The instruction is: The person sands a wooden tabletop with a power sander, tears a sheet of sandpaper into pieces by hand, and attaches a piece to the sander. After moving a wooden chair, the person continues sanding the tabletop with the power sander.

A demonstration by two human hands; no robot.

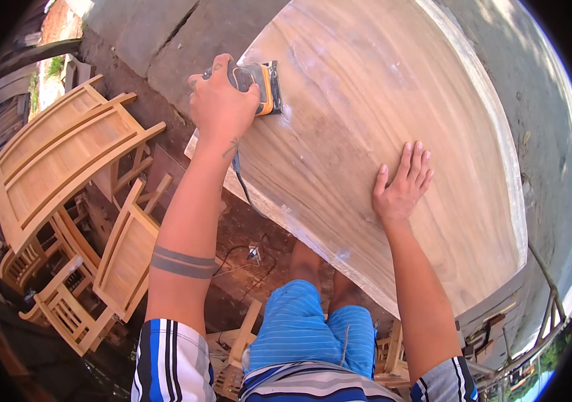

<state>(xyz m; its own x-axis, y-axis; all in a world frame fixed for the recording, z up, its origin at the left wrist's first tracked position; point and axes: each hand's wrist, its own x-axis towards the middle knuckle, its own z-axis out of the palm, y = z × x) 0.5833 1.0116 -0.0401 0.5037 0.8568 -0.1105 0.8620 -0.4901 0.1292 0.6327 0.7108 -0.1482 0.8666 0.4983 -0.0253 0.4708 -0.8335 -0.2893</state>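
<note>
The left hand [222, 107] holds the orange sander [264, 84], fingers wrapped around its body. The sander sits flat on the wooden slab [366, 87], close to the slab's far left edge. The right hand [403, 187] lies palm-down near the slab's middle, fingers straight and slightly spread, holding nothing. The cord [242, 187] hangs below the left wrist. Wooden chairs [65, 154] are stacked at the left.
</note>
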